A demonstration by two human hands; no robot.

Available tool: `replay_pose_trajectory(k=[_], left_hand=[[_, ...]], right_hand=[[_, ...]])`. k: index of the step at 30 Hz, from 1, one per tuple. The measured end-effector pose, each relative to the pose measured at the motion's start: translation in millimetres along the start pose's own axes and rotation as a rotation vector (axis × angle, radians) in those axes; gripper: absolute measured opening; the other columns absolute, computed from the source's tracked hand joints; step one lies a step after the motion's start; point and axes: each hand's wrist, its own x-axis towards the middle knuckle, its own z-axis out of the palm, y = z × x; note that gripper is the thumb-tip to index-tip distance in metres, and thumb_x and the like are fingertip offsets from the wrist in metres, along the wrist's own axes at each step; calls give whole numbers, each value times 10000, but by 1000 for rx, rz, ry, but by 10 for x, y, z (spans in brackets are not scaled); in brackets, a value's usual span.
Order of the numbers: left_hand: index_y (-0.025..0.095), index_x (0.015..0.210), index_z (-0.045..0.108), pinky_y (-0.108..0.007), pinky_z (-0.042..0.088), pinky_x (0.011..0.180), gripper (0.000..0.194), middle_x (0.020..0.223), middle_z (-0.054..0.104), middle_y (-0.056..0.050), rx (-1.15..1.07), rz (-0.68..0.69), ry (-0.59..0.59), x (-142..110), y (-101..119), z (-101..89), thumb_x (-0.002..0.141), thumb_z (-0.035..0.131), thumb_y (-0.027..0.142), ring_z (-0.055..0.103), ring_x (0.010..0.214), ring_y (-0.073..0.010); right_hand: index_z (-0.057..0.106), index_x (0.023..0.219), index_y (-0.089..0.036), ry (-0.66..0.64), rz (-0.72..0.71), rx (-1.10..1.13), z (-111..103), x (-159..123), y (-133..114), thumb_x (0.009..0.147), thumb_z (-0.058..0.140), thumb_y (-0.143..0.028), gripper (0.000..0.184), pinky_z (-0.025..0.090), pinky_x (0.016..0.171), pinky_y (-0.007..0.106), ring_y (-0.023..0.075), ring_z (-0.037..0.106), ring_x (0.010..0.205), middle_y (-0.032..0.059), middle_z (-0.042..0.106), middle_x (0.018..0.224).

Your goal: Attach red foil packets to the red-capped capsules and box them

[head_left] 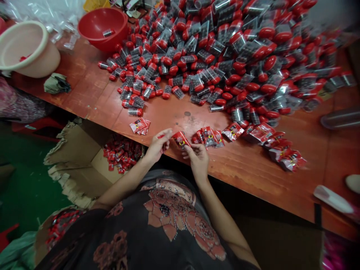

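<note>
My right hand (pixel 198 159) pinches a small red printed packet (pixel 180 138) by its lower edge, just above the table's front edge. To its left, my left hand (pixel 159 145) has its fingers closed together; a small bit of red shows at them, too small to name. A few flat red packets (pixel 139 125) lie on the table beyond my left hand. Beyond my right hand sits a group of similar packets (pixel 209 136), and a row of fuller-looking packets (pixel 274 144) stretches to the right.
A big heap of clear tubes with red caps (pixel 208 52) covers the back of the red-brown table (pixel 239 165). A red bowl (pixel 84 28) and a whitish bucket (pixel 42 56) stand at left. Below the edge, a cardboard box (pixel 75 165) holds many red packets (pixel 122 153).
</note>
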Motion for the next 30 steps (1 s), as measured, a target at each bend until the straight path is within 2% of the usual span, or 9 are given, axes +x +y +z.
replay_pose_trajectory(k=[3, 6, 9, 13, 17, 22, 25, 28, 30], left_hand=[[143, 1007, 648, -255, 512, 594, 322, 1003, 714, -111, -199, -105, 39, 23, 118, -91, 705, 715, 232, 636, 669, -130], [136, 1048, 631, -319, 550, 773, 416, 1057, 710, -117, -236, -145, 39, 15, 170, -136, 647, 642, 24, 678, 837, -171], [152, 1069, 634, -329, 548, 820, 459, 1053, 713, -97, -200, -110, -2, 3, 122, -122, 641, 653, -13, 687, 877, -178], [172, 1065, 647, -315, 558, 765, 464, 994, 724, -74, -170, -38, -8, 12, 35, -113, 627, 758, 66, 694, 831, -174], [150, 985, 671, -289, 548, 761, 469, 859, 732, -47, -195, 72, 48, 87, 61, -188, 549, 841, 128, 689, 766, -148], [133, 817, 676, -271, 539, 712, 408, 729, 702, -3, -253, 251, 156, 295, 269, -325, 469, 884, 177, 660, 645, -117], [139, 840, 676, -274, 535, 674, 456, 716, 698, 2, -305, 237, 250, 414, 437, -390, 439, 890, 165, 663, 620, -125], [136, 885, 685, -258, 522, 642, 454, 714, 700, -3, -318, 202, 256, 457, 571, -448, 470, 869, 147, 668, 619, -132], [121, 854, 686, -236, 506, 616, 399, 696, 698, -6, -335, 188, 244, 443, 626, -487, 485, 838, 115, 654, 596, -122]], right_hand=[[615, 1001, -193, 90, -185, -407, -111, -42, 32, 838, 617, -449, 303, 555, 674, 361, 211, 644, 795, 85, 667, 920], [622, 1137, -196, 147, -377, -623, -113, -77, -35, 878, 575, -400, 333, 529, 810, 409, 254, 597, 995, 151, 598, 1131], [605, 1188, -232, 72, -439, -560, 30, -49, -140, 879, 583, -378, 343, 531, 791, 379, 208, 601, 896, 123, 577, 1129], [543, 1240, -247, -122, -361, -334, 302, 147, -193, 875, 582, -361, 385, 546, 745, 343, 172, 618, 774, 52, 635, 964], [545, 1255, -229, -273, -415, -379, 520, 420, -240, 901, 512, -289, 361, 533, 760, 341, 192, 651, 819, 50, 687, 916], [603, 1216, -257, -422, -524, -585, 873, 850, -415, 916, 463, -248, 332, 514, 743, 330, 202, 667, 796, 45, 722, 899], [642, 1163, -202, -357, -616, -698, 1129, 1269, -520, 920, 402, -176, 343, 497, 816, 339, 216, 643, 918, 102, 693, 1046], [608, 1218, -155, -240, -689, -838, 1289, 1740, -585, 892, 348, -67, 425, 422, 954, 403, 256, 543, 1125, 153, 571, 1311], [561, 1276, -150, -251, -716, -960, 1325, 1969, -602, 899, 337, -53, 449, 366, 990, 446, 275, 485, 1169, 156, 493, 1415]])
